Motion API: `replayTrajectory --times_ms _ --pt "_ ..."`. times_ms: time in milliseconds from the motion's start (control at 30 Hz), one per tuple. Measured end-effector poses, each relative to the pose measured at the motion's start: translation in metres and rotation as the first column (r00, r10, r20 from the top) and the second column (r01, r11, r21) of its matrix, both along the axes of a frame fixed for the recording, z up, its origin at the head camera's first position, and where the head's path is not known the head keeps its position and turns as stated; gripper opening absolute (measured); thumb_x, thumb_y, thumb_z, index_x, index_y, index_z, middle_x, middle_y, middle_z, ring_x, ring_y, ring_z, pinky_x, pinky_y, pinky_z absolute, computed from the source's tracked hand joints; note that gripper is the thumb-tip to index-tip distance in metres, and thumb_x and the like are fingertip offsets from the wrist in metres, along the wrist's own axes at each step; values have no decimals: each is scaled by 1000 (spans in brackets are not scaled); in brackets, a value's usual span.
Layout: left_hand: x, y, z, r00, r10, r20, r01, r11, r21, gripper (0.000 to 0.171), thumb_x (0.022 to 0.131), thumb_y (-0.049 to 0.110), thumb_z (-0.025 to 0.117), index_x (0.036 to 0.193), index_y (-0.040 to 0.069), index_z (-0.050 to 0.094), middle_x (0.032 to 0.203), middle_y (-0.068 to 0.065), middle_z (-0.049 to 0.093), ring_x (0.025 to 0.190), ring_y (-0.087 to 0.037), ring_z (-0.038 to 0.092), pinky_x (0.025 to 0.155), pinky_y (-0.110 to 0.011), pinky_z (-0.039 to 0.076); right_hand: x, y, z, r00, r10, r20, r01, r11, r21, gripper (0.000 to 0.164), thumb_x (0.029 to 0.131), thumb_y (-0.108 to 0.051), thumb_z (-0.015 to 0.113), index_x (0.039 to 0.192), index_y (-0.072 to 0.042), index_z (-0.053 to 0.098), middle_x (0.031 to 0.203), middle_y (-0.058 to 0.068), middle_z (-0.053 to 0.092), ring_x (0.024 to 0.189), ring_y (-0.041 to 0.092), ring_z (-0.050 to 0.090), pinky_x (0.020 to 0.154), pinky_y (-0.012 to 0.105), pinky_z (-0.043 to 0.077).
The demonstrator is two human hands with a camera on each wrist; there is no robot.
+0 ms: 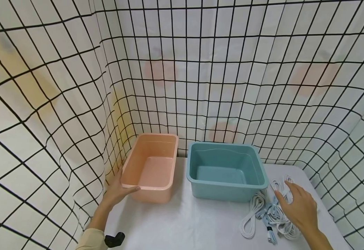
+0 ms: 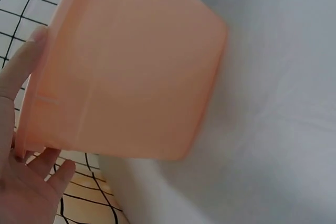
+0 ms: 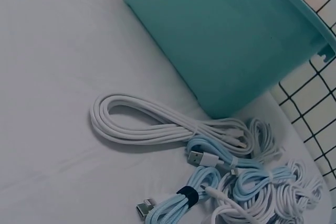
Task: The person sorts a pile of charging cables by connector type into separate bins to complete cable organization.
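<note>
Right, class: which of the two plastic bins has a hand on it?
The peach bin, on the left: the left hand holds its near-left corner. The teal bin, to its right, has no hand on it.

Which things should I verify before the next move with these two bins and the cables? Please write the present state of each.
1. Left hand placed on the orange bin: ok, it spans the near left corner.
2. Bins standing apart: ok, a gap shows between the orange bin and the teal bin.
3. Bins empty: ok, nothing is visible inside either.
4. Cables separated: not ok, several bundles overlap beside the teal bin.
5. Right hand touching the cables: cannot tell, it may only hover.
</note>
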State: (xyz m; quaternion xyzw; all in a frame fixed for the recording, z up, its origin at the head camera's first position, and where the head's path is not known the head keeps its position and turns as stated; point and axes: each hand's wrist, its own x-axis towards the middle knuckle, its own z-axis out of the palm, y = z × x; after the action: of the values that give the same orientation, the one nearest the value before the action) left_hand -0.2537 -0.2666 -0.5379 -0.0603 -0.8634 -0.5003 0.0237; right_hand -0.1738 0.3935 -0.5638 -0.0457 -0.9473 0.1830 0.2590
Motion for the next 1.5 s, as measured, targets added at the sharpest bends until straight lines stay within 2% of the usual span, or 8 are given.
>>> replayTrajectory --times_ms 200,433,700,867,967,1200,1333,1500 --pt "3 -2 -5 1000 15 20 -16 999 29 124 82 32 91 168 24 3 163 -21 29 140 -46 41 111 -67 36 1 4 -11 999 -8 43 10 999 -48 63 98 -44 68 140 3 56 137 35 53 116 61 49 85 79 34" --pt "5 -5 -12 1000 10 -12 -9 994 108 120 83 23 90 167 34 5 161 -19 35 138 -42 45 109 -60 40 2 3 -18 998 6 69 1 995 -100 61 100 -40 67 141 4 55 139 35 52 123 58 46 92 79 34" --pt "3 -4 -8 1000 18 6 -19 996 91 120 86 22 88 168 21 1 161 -23 30 139 -44 43 108 -60 42 -1 6 -33 997 34 76 -26 994 -106 57 99 -37 70 134 6 59 133 36 56 118 60 49 91 76 37" --pt "2 -4 -8 1000 24 -3 -23 995 100 120 85 21 89 168 22 2 160 -23 32 137 -45 44 107 -60 42 -1 4 -44 991 9 135 6 994 -108 60 98 -41 70 133 7 59 132 36 57 116 60 50 89 77 38" --pt "2 -3 -8 1000 26 -3 -25 995 99 120 85 22 89 168 24 3 161 -22 32 137 -44 45 107 -59 42 0 5 -53 981 -11 196 34 993 -117 63 99 -43 69 134 8 59 131 36 58 116 61 50 87 78 39" --pt "3 -1 -8 1000 15 -6 -14 994 109 121 83 22 90 168 26 5 158 -21 37 135 -43 48 105 -51 47 3 11 -85 928 -51 368 99 988 -115 66 96 -47 70 131 7 60 128 34 60 112 61 53 80 77 41" --pt "4 0 -9 1000 -5 -16 7 993 115 120 85 21 89 168 23 4 157 -22 38 133 -43 48 104 -47 48 4 11 -103 929 -90 360 122 990 -68 63 91 -43 75 128 6 62 129 33 56 108 62 54 75 78 43" --pt "4 1 -10 1000 -5 -12 6 993 121 120 84 20 89 168 24 3 158 -22 35 135 -44 47 106 -54 45 8 5 -114 959 -114 259 122 992 -16 65 82 -40 84 124 6 65 124 32 58 104 60 55 74 79 43"
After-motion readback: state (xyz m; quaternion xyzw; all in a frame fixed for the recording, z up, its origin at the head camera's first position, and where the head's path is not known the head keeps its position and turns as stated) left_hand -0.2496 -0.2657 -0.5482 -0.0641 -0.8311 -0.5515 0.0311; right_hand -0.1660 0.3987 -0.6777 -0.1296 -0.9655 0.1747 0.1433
